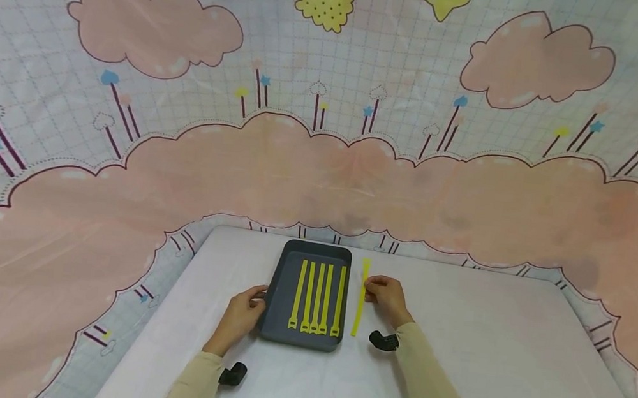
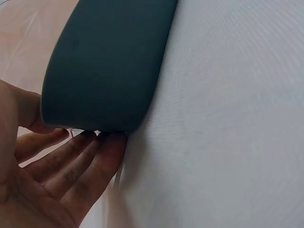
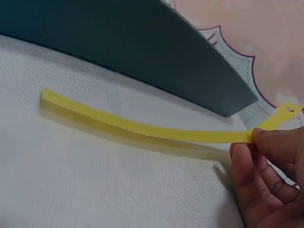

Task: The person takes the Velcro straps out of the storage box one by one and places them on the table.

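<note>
A dark grey tray lies on the white table, with several yellow cable straps side by side in it, slotted ends toward me. At its left side, my left hand holds the wall. The left wrist view shows the fingers against the tray's outer wall and the thumb at the rim. Just right of the tray, my right hand pinches another yellow cable strap between thumb and fingers. This strap is held near its slotted end, and its long tail stretches low over the tablecloth.
White cloth covers the table. Behind and around it hangs a printed curtain with clouds and stars. A black wrist-worn device is at the left wrist, and a similar one at the right.
</note>
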`<state>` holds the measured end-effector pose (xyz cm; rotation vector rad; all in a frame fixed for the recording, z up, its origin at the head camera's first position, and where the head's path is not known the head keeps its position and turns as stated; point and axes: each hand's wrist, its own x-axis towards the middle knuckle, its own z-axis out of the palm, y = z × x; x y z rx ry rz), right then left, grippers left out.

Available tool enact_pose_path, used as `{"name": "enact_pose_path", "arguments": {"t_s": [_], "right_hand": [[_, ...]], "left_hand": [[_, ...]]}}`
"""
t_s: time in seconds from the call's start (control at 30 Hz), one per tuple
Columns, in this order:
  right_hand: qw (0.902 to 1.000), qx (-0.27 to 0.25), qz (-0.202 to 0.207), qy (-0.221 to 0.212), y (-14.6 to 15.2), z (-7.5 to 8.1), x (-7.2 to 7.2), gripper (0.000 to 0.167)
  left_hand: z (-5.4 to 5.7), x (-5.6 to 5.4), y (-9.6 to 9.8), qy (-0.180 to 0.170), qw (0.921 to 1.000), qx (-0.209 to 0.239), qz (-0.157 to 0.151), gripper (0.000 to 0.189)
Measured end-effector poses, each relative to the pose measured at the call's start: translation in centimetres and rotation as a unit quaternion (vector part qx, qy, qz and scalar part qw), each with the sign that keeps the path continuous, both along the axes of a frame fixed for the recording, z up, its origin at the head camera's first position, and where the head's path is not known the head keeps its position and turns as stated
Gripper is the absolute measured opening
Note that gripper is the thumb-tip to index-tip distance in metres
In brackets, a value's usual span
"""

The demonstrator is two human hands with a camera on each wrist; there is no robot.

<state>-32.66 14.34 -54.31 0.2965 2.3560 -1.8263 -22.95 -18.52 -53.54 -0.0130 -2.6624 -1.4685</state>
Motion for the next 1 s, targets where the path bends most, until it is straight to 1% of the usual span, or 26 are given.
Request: {"name": "enact_pose_path", "arguments": {"t_s": [0.17, 0.33, 0.57, 0.8, 1.0], "right_hand": [[0.9998, 0.020, 0.005, -0.001, 0.0, 0.0, -0.1, 0.016], [0.9995, 0.030, 0.011, 0.009, 0.2, -0.3, -0.3, 0.018], [0.9992, 0.031, 0.014, 0.023, 0.4, -0.5, -0.4, 0.019], [0.9987, 0.046, 0.006, 0.020, 0.8, 0.2, 0.0, 0.019], [0.9979, 0.055, 0.003, 0.034, 1.0, 1.2, 0.7, 0.021]], "left_hand": [[0.0, 0.0, 0.1, 0.001, 1.0000, 0.001, 0.006, 0.041], [0.1, 0.1, 0.1, 0.002, 1.0000, 0.003, 0.008, 0.040], [0.2, 0.2, 0.2, 0.001, 1.0000, 0.000, 0.007, 0.040], [0.0, 0.0, 0.2, 0.000, 1.0000, -0.002, 0.007, 0.040], [-0.2, 0.0, 0.0, 0.003, 0.9999, -0.004, 0.011, 0.040]]}}
